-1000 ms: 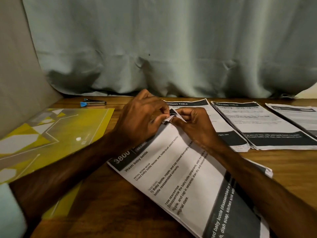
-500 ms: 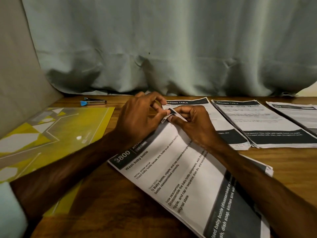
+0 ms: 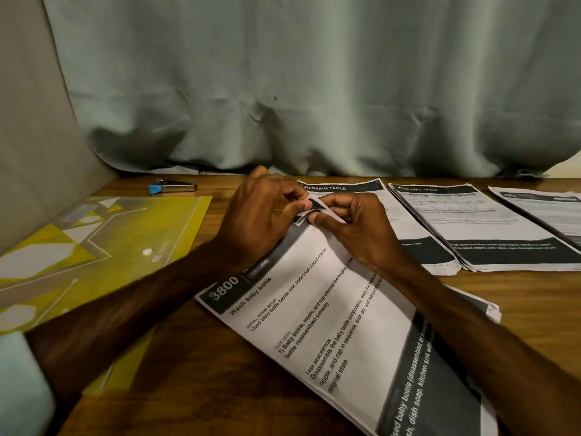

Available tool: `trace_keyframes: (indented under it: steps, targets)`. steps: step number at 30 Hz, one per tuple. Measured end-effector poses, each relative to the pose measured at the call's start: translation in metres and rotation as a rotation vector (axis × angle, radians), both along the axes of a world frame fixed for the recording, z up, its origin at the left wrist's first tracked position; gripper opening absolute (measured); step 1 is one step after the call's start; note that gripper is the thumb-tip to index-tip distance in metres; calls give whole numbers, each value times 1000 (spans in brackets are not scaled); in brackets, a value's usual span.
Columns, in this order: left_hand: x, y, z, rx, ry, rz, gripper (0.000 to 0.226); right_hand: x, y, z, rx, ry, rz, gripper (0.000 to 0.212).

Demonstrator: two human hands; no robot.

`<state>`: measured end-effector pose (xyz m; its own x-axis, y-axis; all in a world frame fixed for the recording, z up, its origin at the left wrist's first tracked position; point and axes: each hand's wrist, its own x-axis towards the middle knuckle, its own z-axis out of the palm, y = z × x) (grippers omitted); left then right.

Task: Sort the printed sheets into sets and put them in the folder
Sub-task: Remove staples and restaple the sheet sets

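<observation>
A stack of printed sheets headed "3800 Wash baby bottle" [image 3: 339, 316] lies slanted on the wooden table in front of me. Its far corner is bent up. My left hand [image 3: 261, 221] and my right hand [image 3: 355, 231] both pinch that folded corner between thumb and fingers. Three more sets of printed sheets lie in a row at the back right: one [image 3: 405, 221] partly under my right hand, a second [image 3: 490, 228], and a third [image 3: 547, 209] at the edge. A yellow patterned folder [image 3: 103, 253] lies flat on the left.
A small stapler with a blue end [image 3: 173, 186] lies at the back left, beyond the folder. A grey-green curtain [image 3: 314, 89] hangs along the table's far edge. A beige panel [image 3: 31, 152] closes the left side. Bare wood shows at the front [image 3: 188, 388].
Both hands stay on the sheet corner; the fingers have shifted slightly and the corner is folded a little further over.
</observation>
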<state>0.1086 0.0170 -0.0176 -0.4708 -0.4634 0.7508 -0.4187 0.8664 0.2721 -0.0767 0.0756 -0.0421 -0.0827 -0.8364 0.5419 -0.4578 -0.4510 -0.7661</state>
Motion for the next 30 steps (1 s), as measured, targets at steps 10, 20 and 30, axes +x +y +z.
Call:
trace_keyframes:
  steps: [10, 20, 30]
  targets:
    - [1, 5, 0, -36, 51, 75, 13, -2, -1, -2, 19, -16, 11, 11]
    - [5, 0, 6, -53, -68, -28, 18, -4, 1, 1, 10, -19, -12, 15]
    - [4, 3, 8, 11, -23, 41, 23, 1, 2, 1, -27, 67, -32, 19]
